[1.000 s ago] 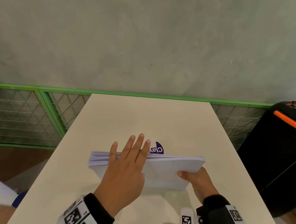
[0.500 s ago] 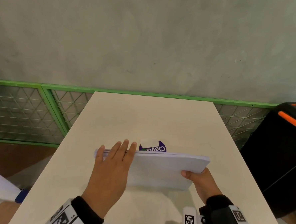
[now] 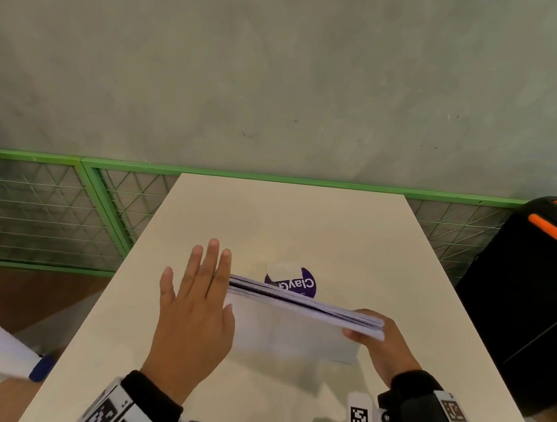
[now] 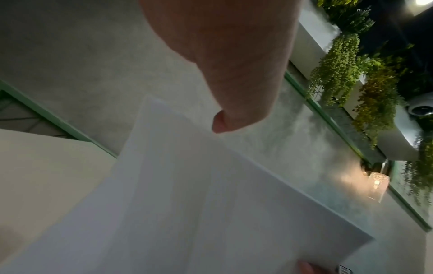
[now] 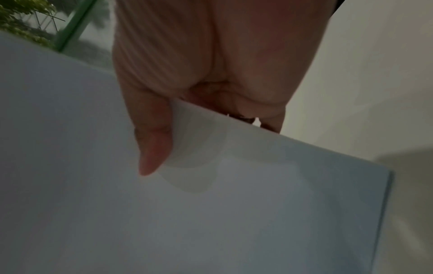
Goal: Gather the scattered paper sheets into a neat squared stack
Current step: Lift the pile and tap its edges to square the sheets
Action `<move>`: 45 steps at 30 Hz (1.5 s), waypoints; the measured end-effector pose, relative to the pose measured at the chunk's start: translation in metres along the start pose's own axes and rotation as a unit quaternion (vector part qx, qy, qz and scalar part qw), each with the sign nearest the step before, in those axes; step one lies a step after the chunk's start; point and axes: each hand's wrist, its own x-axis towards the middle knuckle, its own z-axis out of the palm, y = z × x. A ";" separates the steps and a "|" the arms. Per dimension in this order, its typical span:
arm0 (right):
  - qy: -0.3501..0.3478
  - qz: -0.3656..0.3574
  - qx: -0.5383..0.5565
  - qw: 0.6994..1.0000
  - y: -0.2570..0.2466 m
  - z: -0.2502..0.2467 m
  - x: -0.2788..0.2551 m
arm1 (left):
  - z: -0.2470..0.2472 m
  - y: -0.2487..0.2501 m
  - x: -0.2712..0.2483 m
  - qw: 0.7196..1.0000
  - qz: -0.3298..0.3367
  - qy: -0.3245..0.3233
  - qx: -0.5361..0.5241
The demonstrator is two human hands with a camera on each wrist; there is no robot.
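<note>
While the right hand (image 3: 378, 339) pinches the paper stack (image 3: 296, 323) upright on edge, the flat, straight-fingered left hand (image 3: 196, 307) pats its near end; squaring step, probably another tap next.

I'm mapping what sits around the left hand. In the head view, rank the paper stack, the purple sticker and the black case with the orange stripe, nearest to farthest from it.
From the left hand:
1. Paper stack, touching its right side.
2. Purple sticker, on the table just beyond the stack.
3. Black case, off the table's right side.

Head view evenly lit; wrist views dim, blurred.
</note>
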 end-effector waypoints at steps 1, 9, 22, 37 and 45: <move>0.000 -0.001 0.001 1.000 0.001 0.001 0.001 | 0.001 -0.003 0.002 1.000 -0.001 -0.020 0.004; 0.052 0.003 0.132 0.990 0.009 0.000 0.001 | 0.020 -0.021 0.006 0.953 -0.171 -0.084 -0.235; 0.053 -0.039 0.167 0.984 -0.008 0.008 0.003 | 0.039 -0.024 0.026 0.796 -0.224 -0.031 -0.561; 0.096 -0.041 0.060 0.993 -0.003 0.018 -0.003 | 0.060 -0.026 0.004 0.714 -0.262 -0.059 -0.646; 0.104 -0.021 0.020 0.994 -0.005 0.019 -0.001 | 0.061 -0.022 0.012 0.684 -0.284 -0.060 -0.669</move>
